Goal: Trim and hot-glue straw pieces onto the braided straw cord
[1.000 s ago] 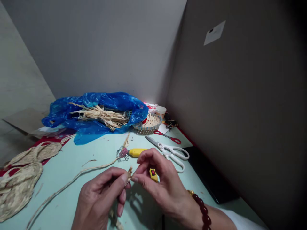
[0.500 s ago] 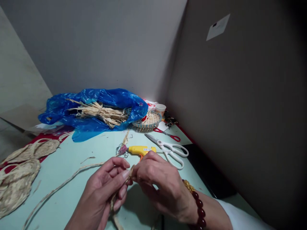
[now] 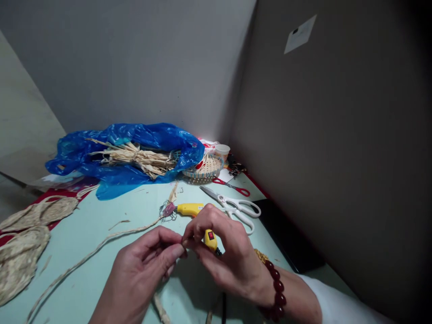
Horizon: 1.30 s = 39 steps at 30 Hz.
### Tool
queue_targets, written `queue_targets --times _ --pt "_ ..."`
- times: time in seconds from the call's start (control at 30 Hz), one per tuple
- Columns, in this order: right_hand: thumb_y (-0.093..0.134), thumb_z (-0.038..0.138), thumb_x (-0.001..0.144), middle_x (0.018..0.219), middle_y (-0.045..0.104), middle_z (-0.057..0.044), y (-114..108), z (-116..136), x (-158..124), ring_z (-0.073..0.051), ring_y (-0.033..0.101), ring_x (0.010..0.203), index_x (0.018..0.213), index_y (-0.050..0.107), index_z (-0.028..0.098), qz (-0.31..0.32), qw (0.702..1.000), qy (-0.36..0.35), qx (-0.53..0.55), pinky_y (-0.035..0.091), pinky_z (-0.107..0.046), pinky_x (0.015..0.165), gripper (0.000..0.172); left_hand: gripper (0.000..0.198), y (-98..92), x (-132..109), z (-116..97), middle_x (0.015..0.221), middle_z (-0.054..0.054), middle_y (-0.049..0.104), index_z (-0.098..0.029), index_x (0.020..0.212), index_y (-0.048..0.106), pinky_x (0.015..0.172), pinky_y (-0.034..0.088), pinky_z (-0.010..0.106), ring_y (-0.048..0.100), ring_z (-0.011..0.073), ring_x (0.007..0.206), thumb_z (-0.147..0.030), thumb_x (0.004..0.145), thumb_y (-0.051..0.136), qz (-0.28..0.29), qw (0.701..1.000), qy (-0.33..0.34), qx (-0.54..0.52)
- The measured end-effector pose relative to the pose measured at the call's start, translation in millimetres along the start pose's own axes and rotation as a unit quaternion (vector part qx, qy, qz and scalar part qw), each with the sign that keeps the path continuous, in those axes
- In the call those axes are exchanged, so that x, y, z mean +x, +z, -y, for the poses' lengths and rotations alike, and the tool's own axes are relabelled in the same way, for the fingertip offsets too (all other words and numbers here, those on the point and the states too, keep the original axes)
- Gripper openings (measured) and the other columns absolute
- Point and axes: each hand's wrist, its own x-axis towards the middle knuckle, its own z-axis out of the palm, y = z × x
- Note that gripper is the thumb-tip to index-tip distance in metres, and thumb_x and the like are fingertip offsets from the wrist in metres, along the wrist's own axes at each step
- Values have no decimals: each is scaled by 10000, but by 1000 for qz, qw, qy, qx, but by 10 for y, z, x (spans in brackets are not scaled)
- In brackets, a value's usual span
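My left hand (image 3: 145,265) pinches a twisted straw cord between thumb and fingers; the gripped part is mostly hidden. Against its fingertips, my right hand (image 3: 226,256) is pinched on the same spot, with a beaded bracelet at its wrist. Below the left hand a thick piece of straw cord (image 3: 161,310) hangs down. A thinner length of cord (image 3: 91,258) curves over the table on the left. Partly behind the right hand lies a yellow glue gun (image 3: 189,209), its nozzle near a purplish lump (image 3: 169,209) with dark threads.
White-handled scissors (image 3: 243,209) and red-handled scissors (image 3: 231,186) lie beyond my right hand, near a dark flat object (image 3: 286,238). A blue plastic bag (image 3: 81,159) with a straw bundle (image 3: 135,156), a woven basket (image 3: 205,168) and a cup (image 3: 222,150) stand behind. Woven sole-shaped pieces (image 3: 20,261) lie left.
My right hand has turned and its fingers have lifted into an arch, uncovering the glue gun's handle. The fingertips of both hands have come together. The view has shifted slightly.
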Motion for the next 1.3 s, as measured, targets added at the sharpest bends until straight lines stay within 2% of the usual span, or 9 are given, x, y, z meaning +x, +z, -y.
queue_targets --times 0.13,0.2,0.27,0.4,0.53,0.67,0.87,1.07,1.3 --pt "634 103 869 877 611 0 -11 17 25 -130 568 757 945 482 215 3 987 124 98 479 -267 718 203 279 26 -55 31 718 4 666 -203 805 686 619 492 227 607 166 698 -453 714 770 -31 999 -9 -37" --pt "643 209 907 896 614 -3 -30 22 53 -129 570 773 988 507 200 36 977 175 120 477 -261 728 159 285 53 -82 30 714 3 658 -208 811 672 634 510 240 618 178 707 -452 705 776 -42 998 -5 -54" --pt "607 301 944 841 601 7 -44 27 76 -125 551 745 936 552 188 94 970 204 88 446 -248 694 126 284 89 -107 11 700 -1 649 -211 805 662 595 498 227 600 166 665 -451 703 774 -57 997 14 -49" --pt "541 377 979 659 533 40 -46 35 83 -108 476 617 781 571 182 168 962 212 24 355 -246 605 280 220 177 -154 -41 649 -20 618 -222 765 651 539 449 206 553 141 588 -423 727 733 -121 990 78 6" --pt "496 408 987 572 476 51 -46 44 73 -101 431 551 684 537 183 152 961 225 50 319 -248 564 380 201 227 -176 -46 668 -16 624 -234 768 639 577 464 225 578 158 618 -421 738 705 -124 987 90 41" --pt "552 315 928 562 458 53 -37 52 57 -96 399 542 648 525 181 111 955 253 114 309 -240 545 313 285 236 -171 -46 683 -35 620 -260 886 594 573 467 216 580 154 642 -459 730 725 -114 991 65 -10" --pt "609 354 851 512 419 59 54 28 7 -79 322 482 574 476 183 51 898 331 285 254 -236 475 352 350 231 -166 -83 667 -68 569 -262 831 549 529 415 173 492 94 578 -433 669 808 -89 992 38 -82" --pt "620 413 854 532 392 63 42 -1 24 -80 311 512 573 460 184 40 907 318 274 237 -239 490 396 366 240 -118 -42 640 -24 629 -232 965 626 533 431 206 530 128 598 -419 698 794 -63 990 6 -127" --pt "623 448 865 530 386 76 -37 -37 93 -65 283 494 587 431 188 34 909 300 287 244 -231 495 427 297 214 -101 -55 668 -1 660 -202 799 704 502 401 190 509 93 551 -389 624 855 -60 983 -32 -169"
